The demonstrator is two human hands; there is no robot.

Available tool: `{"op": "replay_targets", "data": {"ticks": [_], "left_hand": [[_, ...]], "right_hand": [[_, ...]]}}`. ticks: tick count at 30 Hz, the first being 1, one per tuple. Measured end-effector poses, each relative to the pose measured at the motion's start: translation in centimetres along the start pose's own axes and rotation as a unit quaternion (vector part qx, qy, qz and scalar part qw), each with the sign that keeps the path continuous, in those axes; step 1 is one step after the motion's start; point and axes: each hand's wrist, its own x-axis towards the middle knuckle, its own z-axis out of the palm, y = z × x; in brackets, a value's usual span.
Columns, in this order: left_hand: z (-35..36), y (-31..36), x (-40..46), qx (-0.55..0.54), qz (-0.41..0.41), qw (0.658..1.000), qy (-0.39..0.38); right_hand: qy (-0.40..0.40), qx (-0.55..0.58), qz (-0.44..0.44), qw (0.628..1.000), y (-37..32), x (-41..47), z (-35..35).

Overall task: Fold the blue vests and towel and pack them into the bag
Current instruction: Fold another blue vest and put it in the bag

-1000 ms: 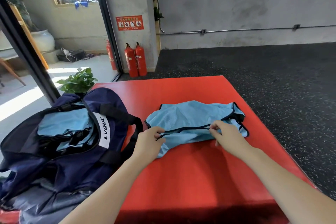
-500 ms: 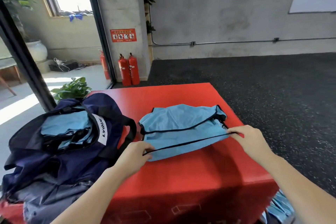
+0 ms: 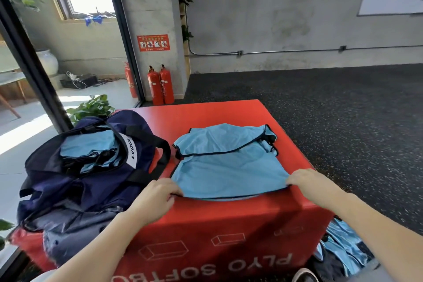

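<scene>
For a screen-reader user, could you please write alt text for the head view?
Both hands, left hand and right hand, pinch the near edge of a blue vest spread on a red box. An open navy bag holding blue fabric sits left of it.

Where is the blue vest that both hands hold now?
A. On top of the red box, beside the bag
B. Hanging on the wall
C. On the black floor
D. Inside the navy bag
A: the blue vest lies on the top of the red box, right of the navy bag, while the left hand and the right hand pinch its near edge.
</scene>
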Motion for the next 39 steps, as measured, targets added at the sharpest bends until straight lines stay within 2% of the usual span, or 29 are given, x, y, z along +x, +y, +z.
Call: {"op": "replay_targets", "data": {"ticks": [2,3,11,16,25,30,35,39], "left_hand": [[0.1,0.4,-0.8,0.025,0.000,0.997,-0.079],[0.1,0.6,-1.0,0.029,-0.001,0.995,-0.093],[0.0,2.2,-0.6,0.042,-0.043,0.995,-0.079],[0.4,3.1,2.4,0.019,-0.099,0.995,-0.025],[2.7,0.9,11.5,-0.069,-0.101,0.991,0.057],[4.4,-1.0,15.6,-0.042,-0.081,0.995,0.050],[5.8,-2.0,17.6,0.028,-0.065,0.997,-0.003],[6.6,-3.4,18.0,-0.006,-0.077,0.997,-0.030]], "right_hand": [[-0.073,0.003,-0.004,0.997,-0.8,-0.6,-0.4],[-0.084,0.009,0.003,0.996,-1.2,-0.7,-0.6],[-0.046,0.087,0.041,0.994,-4.3,0.8,-1.9],[-0.021,0.156,0.052,0.986,-7.0,4.6,-2.1],[0.019,0.230,0.043,0.972,-11.0,15.2,-0.8],[0.018,0.248,0.046,0.967,-11.3,19.9,0.5],[0.012,0.267,0.026,0.963,-11.3,22.7,2.1],[0.003,0.269,0.031,0.963,-10.9,23.9,3.3]]}}
